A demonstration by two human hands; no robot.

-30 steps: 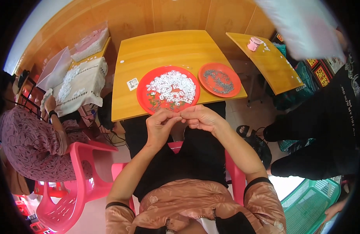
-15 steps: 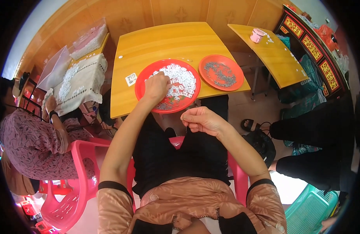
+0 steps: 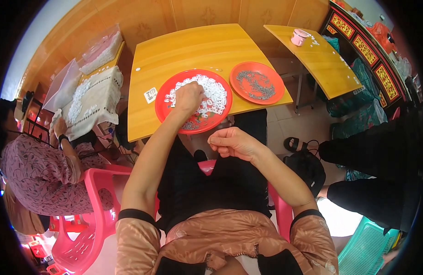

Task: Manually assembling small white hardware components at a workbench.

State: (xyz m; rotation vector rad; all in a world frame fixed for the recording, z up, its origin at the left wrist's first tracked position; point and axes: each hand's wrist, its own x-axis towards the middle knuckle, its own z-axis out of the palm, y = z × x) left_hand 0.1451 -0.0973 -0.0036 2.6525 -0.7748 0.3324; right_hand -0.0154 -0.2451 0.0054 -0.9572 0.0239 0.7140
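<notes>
My left hand [image 3: 189, 99] reaches over a red plate [image 3: 163, 83] on the yellow table [image 3: 188, 43], back upward. Its fingertips dip into a heap of small white plastic pieces [image 3: 213, 90] and are hidden from view. A little pile of grey metal pins [image 3: 190, 125] lies at the plate's near rim. Above my lap, just short of the table edge, my right hand [image 3: 230, 141] is closed in a pinch; whatever sits between thumb and finger is too small to make out. An orange-red plate [image 3: 278, 93] with many more metal pins [image 3: 262, 89] stands to the right.
A printed card [image 3: 150, 95] lies left of the plate. On the left, another person's hand [image 3: 60, 126] rests near a cloth-covered surface [image 3: 101, 91] with white pieces. A second yellow table [image 3: 319, 62] at right holds a pink cup [image 3: 298, 37]. A pink chair [image 3: 94, 197] stands beside me.
My left hand has shifted slightly to the right within the heap. The right hand keeps its pinch, a touch further left. The whole view has moved a little.
</notes>
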